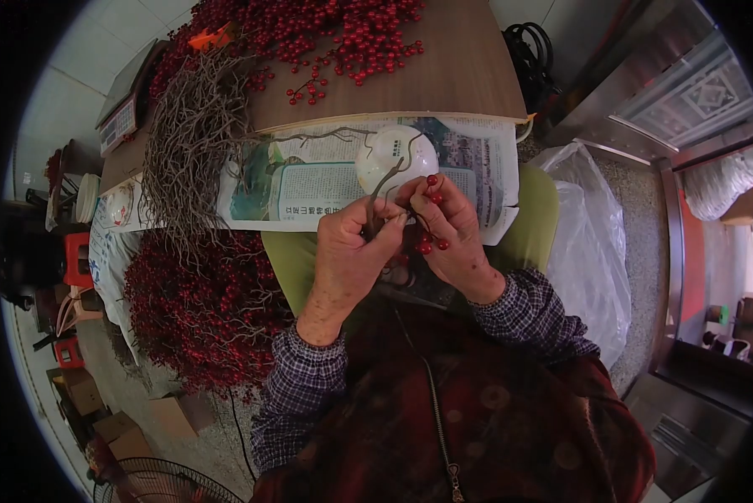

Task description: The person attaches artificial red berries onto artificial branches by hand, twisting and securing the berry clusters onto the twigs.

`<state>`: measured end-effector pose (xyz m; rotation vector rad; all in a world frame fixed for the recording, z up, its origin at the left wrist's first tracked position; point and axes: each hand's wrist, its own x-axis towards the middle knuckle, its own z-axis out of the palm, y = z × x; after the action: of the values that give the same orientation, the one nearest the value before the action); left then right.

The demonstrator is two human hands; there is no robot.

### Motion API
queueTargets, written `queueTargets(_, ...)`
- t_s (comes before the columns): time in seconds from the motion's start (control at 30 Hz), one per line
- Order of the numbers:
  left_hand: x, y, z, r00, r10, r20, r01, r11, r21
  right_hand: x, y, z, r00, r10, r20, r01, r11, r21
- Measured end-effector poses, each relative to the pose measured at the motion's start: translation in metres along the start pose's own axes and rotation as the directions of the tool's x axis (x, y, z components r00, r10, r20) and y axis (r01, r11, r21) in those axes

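Observation:
My left hand (348, 250) is closed around a brown twig (385, 186), which sticks up between the thumb and fingers. Close beside it, my right hand (453, 239) pinches a small sprig of red berries (426, 243); some berries show above the fingers and some below. The fingertips of both hands nearly meet at the twig, and whether sprig and twig touch there is hidden. Just beyond the hands, an upturned white bowl (382, 151) rests on newspaper (326, 180). A thin forked twig (330, 134) lies against the bowl's left side.
A pile of bare branches (196, 138) hangs over the table's left edge. Red berry sprigs (351, 38) cover the far part of the wooden table (452, 75). A large berry bundle (200, 314) stands at lower left. Clear plastic (594, 243) lies at right; a fan (163, 482) stands at bottom left.

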<state>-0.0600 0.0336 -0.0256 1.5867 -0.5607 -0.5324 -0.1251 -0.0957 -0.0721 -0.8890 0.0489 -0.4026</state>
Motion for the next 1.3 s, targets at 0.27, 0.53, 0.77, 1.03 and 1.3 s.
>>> queueTargets(0.27,-0.002,0.003,0.004,0.999,0.044,-0.004,-0.044,0.999,0.017,-0.003,0.001,-0.002,0.998,-0.061,-0.004,0.06,0.986,-0.154)
queueTargets(0.53,-0.002,0.014,-0.007,0.995,-0.089,0.033,0.09,0.995,-0.046,-0.003,-0.013,-0.001,0.995,0.096,0.014,-0.096,0.995,0.021)
queueTargets(0.77,-0.009,0.006,-0.016,0.999,-0.047,-0.003,0.047,0.999,-0.016,-0.003,-0.015,-0.003,0.992,0.122,0.023,-0.124,0.99,0.066)
queueTargets(1.03,-0.019,0.029,-0.018,0.992,0.088,-0.09,-0.043,0.91,0.412,-0.001,-0.081,0.01,0.887,-0.223,0.405,0.462,0.395,-0.794)
queueTargets(1.3,-0.029,0.043,-0.012,0.933,0.36,0.018,-0.277,0.684,0.674,-0.004,-0.076,0.027,0.824,-0.125,0.553,0.565,0.093,-0.82)
